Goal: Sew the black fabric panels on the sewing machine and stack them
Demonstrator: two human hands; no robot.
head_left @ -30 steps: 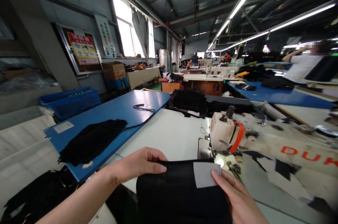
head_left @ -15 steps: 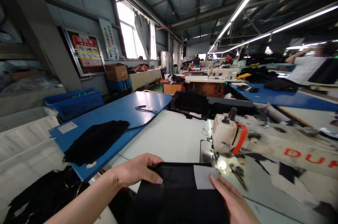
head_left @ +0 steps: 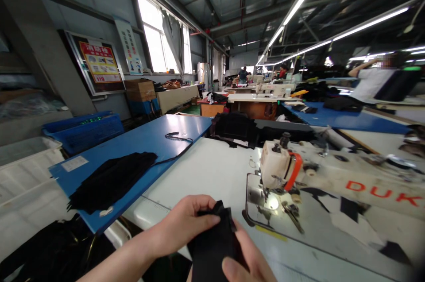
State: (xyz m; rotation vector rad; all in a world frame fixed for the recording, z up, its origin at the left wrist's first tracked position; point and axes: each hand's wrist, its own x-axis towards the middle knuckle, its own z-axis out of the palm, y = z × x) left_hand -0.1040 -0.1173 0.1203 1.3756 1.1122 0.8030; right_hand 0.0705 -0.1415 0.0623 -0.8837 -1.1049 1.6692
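Black fabric [head_left: 212,246], folded into a narrow strip, is held upright at the bottom centre, in front of the sewing table. My left hand [head_left: 189,220] pinches its upper left edge between thumb and fingers. Against its right side lies my right hand [head_left: 247,257], fingers behind the fabric and thumb in front, lower down. A white sewing machine [head_left: 279,167] with an orange-red guard stands to the right, its lamp lit over the metal needle plate [head_left: 257,200].
On a blue table [head_left: 139,136] at the left lie a pile of black fabric [head_left: 113,180] and a thin black strap. White crates [head_left: 26,162] stand far left. Fabric scraps [head_left: 348,211] lie behind the machine arm. A person [head_left: 372,78] stands at far right.
The fabric was spread wide with a white patch showing; now it is folded narrow and the patch is out of sight. My right hand has moved left, close to my left hand.
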